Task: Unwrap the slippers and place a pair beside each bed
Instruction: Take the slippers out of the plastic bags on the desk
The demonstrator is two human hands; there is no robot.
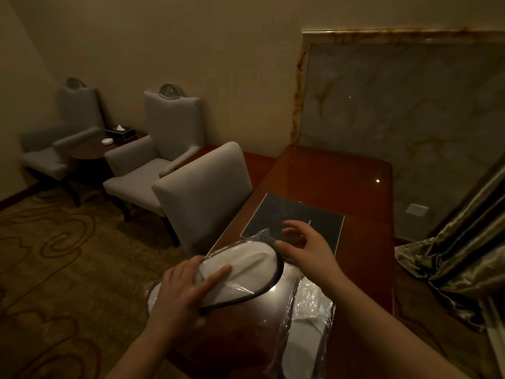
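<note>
Head view. A wrapped pair of white slippers, dark-edged and sealed in clear plastic film, is held above the near end of the reddish wooden surface. The left hand is closed on the pack's near left end, thumb under and index finger laid flat across the top. The right hand is at the far end with its fingers spread and loosely curled; the thumb touches the film, but the grip is not closed on anything. A second wrapped slipper pack lies on the surface just below and to the right, partly under the raised one. A dark folder lies farther along the surface, and a grey chair stands at its left edge. No bed is in view. Judged from its look, the pack is light, soft and flexible, and its film slippery and easily torn; a hold is best taken at the stiffer sole edge, while loose film at the end is pinched and pulled open.
</note>
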